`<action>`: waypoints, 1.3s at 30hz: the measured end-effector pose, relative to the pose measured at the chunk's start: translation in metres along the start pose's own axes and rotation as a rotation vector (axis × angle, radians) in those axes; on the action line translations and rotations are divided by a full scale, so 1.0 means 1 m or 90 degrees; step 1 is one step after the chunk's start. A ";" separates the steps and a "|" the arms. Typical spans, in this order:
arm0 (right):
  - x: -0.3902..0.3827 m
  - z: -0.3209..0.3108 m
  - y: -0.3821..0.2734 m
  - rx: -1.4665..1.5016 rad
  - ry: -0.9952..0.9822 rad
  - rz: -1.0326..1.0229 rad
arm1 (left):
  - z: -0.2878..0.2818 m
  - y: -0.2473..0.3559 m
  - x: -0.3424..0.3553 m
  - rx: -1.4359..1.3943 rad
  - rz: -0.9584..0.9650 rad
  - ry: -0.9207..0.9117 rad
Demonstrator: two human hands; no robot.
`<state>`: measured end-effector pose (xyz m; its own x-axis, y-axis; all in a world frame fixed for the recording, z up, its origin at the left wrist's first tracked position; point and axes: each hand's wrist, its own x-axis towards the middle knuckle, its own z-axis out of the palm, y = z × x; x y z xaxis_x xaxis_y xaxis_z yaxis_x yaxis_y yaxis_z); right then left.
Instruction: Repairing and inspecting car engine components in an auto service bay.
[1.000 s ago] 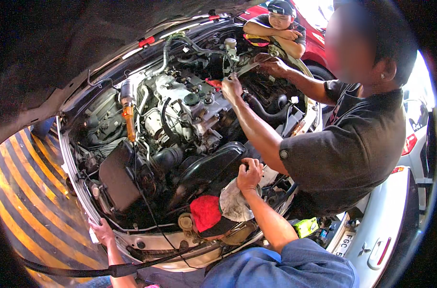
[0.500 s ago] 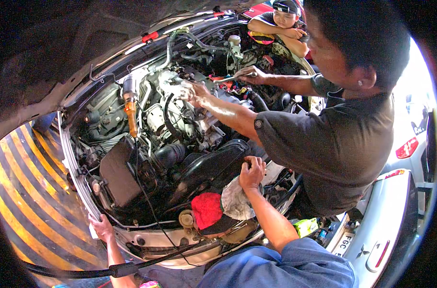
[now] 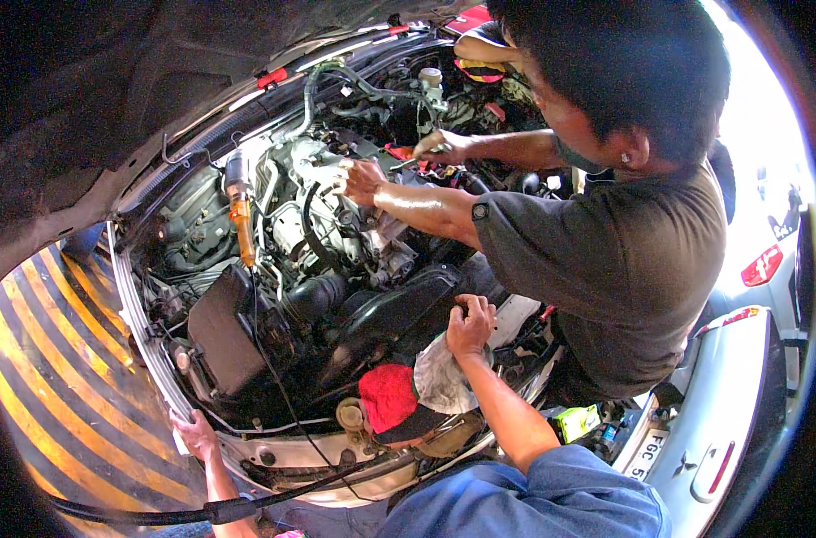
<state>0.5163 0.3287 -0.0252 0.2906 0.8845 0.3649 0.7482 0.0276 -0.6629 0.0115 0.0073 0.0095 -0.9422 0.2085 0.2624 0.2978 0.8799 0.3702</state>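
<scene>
Left hand beside the long silvery car-body edge; right hand, fingers curled, near crumpled grey-white cloth; cannot tell whether either grips.

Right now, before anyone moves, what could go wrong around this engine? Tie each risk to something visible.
The hanging lamp has a cord trailing over the pale front panel; a passing arm might snag it.
Red fabric near the right hand looks loose; a nudge could dislodge it.
A co-worker's far hand holds what looks like a metal tool among engine parts; a slip might scrape knuckles.
</scene>
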 end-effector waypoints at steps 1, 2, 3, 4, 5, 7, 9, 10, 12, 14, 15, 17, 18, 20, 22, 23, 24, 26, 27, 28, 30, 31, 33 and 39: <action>0.000 0.000 0.000 -0.006 -0.004 0.004 | 0.002 -0.003 0.001 0.011 -0.005 -0.001; 0.000 0.000 0.001 -0.001 0.001 -0.009 | 0.004 -0.005 0.002 0.003 -0.002 0.001; 0.000 0.000 0.001 -0.002 0.000 -0.013 | 0.006 -0.008 0.003 0.002 -0.002 0.002; -0.001 0.000 0.001 -0.010 -0.005 -0.008 | 0.008 -0.010 0.003 0.006 -0.002 0.004; -0.001 0.000 0.001 -0.005 -0.003 -0.010 | 0.009 -0.012 0.004 0.007 0.006 0.012; -0.001 0.001 0.001 -0.015 -0.011 0.009 | 0.010 -0.014 0.006 0.027 0.000 0.014; -0.001 0.001 0.001 -0.019 -0.005 0.004 | 0.009 -0.013 0.005 0.005 0.021 0.032; -0.001 0.002 0.001 -0.031 -0.008 0.012 | 0.007 -0.011 0.003 0.009 -0.002 0.017; -0.001 0.001 0.002 -0.020 -0.039 0.022 | 0.003 -0.006 0.000 -0.006 -0.026 -0.008; -0.002 0.000 0.003 -0.019 -0.056 0.029 | 0.000 -0.001 -0.001 -0.005 -0.044 -0.026; -0.002 0.000 0.003 -0.021 -0.055 0.028 | -0.002 0.001 -0.001 -0.002 -0.039 -0.022; -0.001 0.000 0.003 -0.021 -0.053 0.022 | -0.002 0.002 -0.002 0.001 -0.031 -0.016; -0.002 0.000 0.003 -0.020 -0.054 0.018 | -0.002 0.002 -0.001 0.002 -0.028 -0.013; -0.003 -0.001 0.003 -0.019 -0.048 0.007 | -0.002 0.001 -0.001 0.003 -0.021 -0.009; -0.003 -0.001 0.003 -0.026 -0.038 -0.001 | -0.002 0.001 -0.001 0.002 -0.014 -0.009; -0.003 -0.001 0.004 -0.020 -0.030 -0.017 | -0.002 0.001 -0.002 0.003 -0.008 -0.006; -0.003 -0.001 0.004 -0.020 -0.025 -0.028 | -0.003 0.002 -0.002 0.003 -0.002 -0.002; -0.002 0.000 0.005 -0.015 -0.027 -0.031 | -0.004 0.004 -0.004 0.000 -0.005 -0.003; -0.002 0.000 0.005 -0.011 -0.035 -0.023 | -0.005 0.004 -0.005 -0.004 -0.013 -0.008; -0.001 0.001 0.006 -0.017 -0.050 0.001 | -0.005 0.005 -0.005 -0.011 -0.011 -0.003; -0.001 0.002 0.006 -0.006 -0.036 -0.004 | -0.004 0.005 -0.005 -0.010 -0.005 0.004; -0.001 0.002 0.005 -0.014 -0.039 0.012 | -0.004 0.005 -0.005 -0.010 0.000 0.012; -0.001 0.002 0.006 -0.005 -0.028 -0.005 | -0.002 0.004 -0.003 -0.017 0.004 0.013; -0.001 0.003 0.004 -0.007 -0.022 0.006 | -0.001 0.000 -0.001 0.017 -0.006 0.001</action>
<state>0.5170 0.3295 -0.0301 0.2769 0.9004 0.3357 0.7520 0.0145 -0.6590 0.0122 0.0066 0.0101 -0.9446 0.1992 0.2608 0.2845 0.8930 0.3486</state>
